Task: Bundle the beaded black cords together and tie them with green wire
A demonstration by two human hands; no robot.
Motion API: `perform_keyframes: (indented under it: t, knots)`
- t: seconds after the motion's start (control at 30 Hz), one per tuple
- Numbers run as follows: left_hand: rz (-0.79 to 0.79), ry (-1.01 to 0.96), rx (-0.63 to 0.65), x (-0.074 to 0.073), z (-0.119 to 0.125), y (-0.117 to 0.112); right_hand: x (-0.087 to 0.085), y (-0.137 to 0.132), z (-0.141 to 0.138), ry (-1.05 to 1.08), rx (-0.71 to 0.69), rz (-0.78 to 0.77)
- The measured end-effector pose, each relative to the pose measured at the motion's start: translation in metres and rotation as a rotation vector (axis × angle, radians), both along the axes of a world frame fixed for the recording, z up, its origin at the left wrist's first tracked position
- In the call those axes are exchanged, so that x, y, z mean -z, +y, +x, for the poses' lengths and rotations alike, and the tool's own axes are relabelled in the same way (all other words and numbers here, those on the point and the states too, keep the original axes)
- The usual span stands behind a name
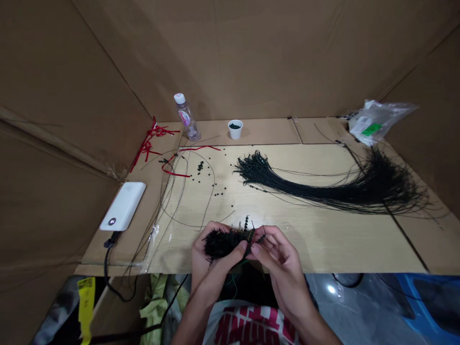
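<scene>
My left hand is closed around a bundle of black strands near the table's front edge. Short beaded ends stick out of the bundle on its right side, one of them pointing up. My right hand pinches at these beaded ends with thumb and fingertips, close beside the left thumb. Farther up the table lies a long bundle of dark cords, with beaded tips at its left end and loose, frayed ends at its right. Small dark beads are scattered left of that bundle.
At the back stand a plastic bottle and a white cup holding dark beads. Red ties and loose wires lie left. A white power bank with a cable rests on the left edge. A clear plastic bag sits back right. Cardboard walls surround the table.
</scene>
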State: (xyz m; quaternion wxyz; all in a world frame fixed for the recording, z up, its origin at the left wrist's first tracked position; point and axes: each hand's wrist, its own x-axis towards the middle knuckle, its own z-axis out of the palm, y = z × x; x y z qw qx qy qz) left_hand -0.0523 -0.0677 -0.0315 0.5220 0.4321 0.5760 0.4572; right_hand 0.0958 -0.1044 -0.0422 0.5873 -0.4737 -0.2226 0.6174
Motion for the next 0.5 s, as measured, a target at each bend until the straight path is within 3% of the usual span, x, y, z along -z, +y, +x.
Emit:
perform_keyframes:
  t: [0.5]
  knots:
    - [-0.101, -0.054, -0.132, -0.0030, 0.0033, 0.0005, 0.0019, -0.0105, 0.0015, -0.071, -0.084, 0.076]
